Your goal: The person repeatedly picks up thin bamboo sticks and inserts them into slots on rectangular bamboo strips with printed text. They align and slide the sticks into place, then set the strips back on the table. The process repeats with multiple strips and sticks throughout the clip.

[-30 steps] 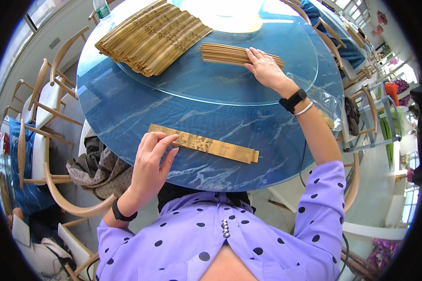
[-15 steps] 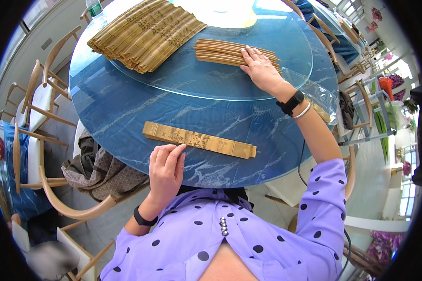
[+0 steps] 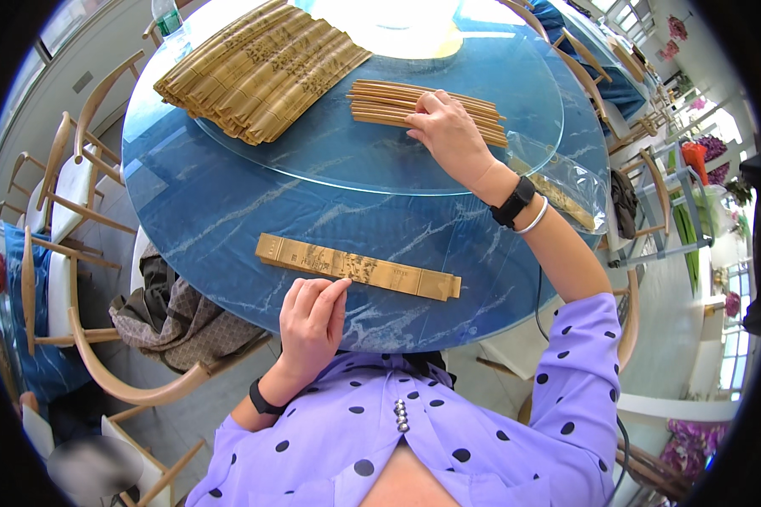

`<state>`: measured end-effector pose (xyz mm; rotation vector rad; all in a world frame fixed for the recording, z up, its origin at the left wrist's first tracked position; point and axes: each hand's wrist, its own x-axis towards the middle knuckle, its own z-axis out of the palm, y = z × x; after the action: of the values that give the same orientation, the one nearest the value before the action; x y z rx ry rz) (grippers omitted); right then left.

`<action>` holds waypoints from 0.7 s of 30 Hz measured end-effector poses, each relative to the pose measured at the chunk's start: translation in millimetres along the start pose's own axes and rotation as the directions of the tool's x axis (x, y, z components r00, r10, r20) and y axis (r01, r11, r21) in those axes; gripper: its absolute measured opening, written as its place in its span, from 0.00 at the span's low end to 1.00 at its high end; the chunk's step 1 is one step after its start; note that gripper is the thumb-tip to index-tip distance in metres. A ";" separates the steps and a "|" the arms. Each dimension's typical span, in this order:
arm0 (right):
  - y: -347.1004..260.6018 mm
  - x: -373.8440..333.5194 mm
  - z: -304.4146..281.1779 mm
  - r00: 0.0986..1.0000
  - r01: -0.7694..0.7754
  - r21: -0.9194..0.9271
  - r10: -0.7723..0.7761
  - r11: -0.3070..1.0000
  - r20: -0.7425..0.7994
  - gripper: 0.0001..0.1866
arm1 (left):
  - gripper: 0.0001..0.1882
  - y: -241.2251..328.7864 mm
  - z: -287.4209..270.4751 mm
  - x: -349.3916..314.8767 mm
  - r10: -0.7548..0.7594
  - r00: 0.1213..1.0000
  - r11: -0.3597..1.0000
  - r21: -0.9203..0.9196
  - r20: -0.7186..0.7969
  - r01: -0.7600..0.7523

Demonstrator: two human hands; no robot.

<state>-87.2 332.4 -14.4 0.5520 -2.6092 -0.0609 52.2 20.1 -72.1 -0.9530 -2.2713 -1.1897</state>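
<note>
A flat gold paper chopstick sleeve (image 3: 397,279) with dark print lies crosswise near the table's front edge. My left hand (image 3: 314,317) is closed, thumb and forefinger tips together at the sleeve's near edge. Whether they pinch the paper is hidden. Farther off, a row of brown chopsticks (image 3: 380,101) lies side by side on the glass turntable (image 3: 313,160). My right hand (image 3: 450,135) bends over the right half of the row, its fingers curled in on the nearer chopsticks. How many it grips cannot be made out.
A fanned pile of gold sleeves (image 3: 262,72) covers the turntable's far left. A clear plastic bag (image 3: 571,190) lies at the right of the blue round table (image 3: 194,228). Wooden chairs (image 3: 135,384) stand around, one with a patterned brown cloth item (image 3: 177,317).
My right hand has gone from lying flat over the chopsticks to curled fingers on them, slightly to the left. My left fingertips have slid rightward along the sleeve's edge.
</note>
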 end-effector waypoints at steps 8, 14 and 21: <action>-11.3 15.8 1.7 0.996 0.017 0.019 -0.019 1.000 0.084 0.08 | 0.10 -2.3 3.6 -2.3 -0.042 0.999 0.999 -0.021 -0.007 0.042; -14.9 21.0 13.2 0.981 -0.073 0.004 0.071 0.997 0.180 0.11 | 0.10 -2.3 3.2 -1.2 -0.058 0.998 0.998 -0.023 -0.009 0.058; -17.8 15.0 3.4 0.964 -0.018 -0.023 0.024 1.000 0.266 0.10 | 0.10 -1.8 3.2 -1.1 -0.076 0.997 0.997 -0.019 -0.006 0.076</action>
<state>-94.2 310.0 -13.3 0.5412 -2.8722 -0.1652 51.5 21.6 -75.6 -0.8746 -2.3135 -1.2455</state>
